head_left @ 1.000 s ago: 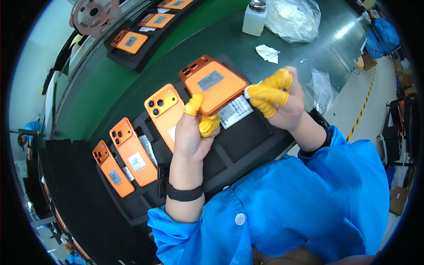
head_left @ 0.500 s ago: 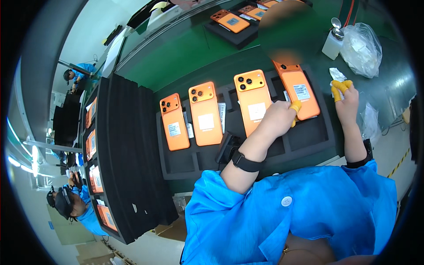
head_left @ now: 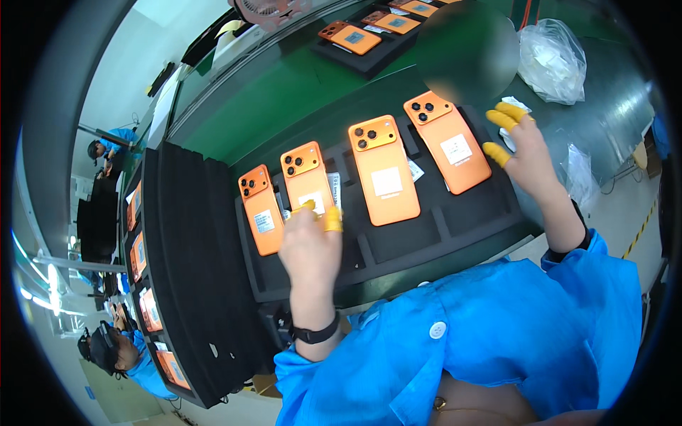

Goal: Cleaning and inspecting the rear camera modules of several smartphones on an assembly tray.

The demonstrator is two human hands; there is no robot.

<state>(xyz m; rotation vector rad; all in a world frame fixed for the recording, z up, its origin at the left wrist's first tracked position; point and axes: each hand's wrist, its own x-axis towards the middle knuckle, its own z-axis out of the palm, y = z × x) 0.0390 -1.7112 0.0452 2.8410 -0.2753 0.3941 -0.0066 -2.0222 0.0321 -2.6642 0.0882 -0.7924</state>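
Observation:
A black foam tray (head_left: pixel 405 245) holds a row of orange phones, backs up, camera blocks at the far end. My left hand (head_left: pixel 310 241), in yellow finger cots, is over the near end of the second phone (head_left: pixel 302 167) from the left. Its visible fingertips are apart and partly cover that phone's white label. The leftmost phone (head_left: pixel 256 183) bears a printed label. Farther right lie a third phone (head_left: pixel 386 186) and a rightmost phone (head_left: pixel 457 150), each with a white square label. My right hand (head_left: pixel 529 153) hovers right of the rightmost phone, thumb and fingers spread, beside a crumpled white piece (head_left: pixel 516 104).
Stacked black foam trays (head_left: pixel 206 284) rise at the left, with phones at their edge. Another phone tray (head_left: pixel 366 60) stands at the back. A clear plastic bag (head_left: pixel 554 60) sits at the far right, and a pink fan (head_left: pixel 273 8) at the top. Co-workers (head_left: pixel 117 348) are at the left.
My left hand has left the rightmost phone and moved left to the second. That phone's label, printed before, now looks plain white. My right hand's fingers have spread. The whole view has shifted.

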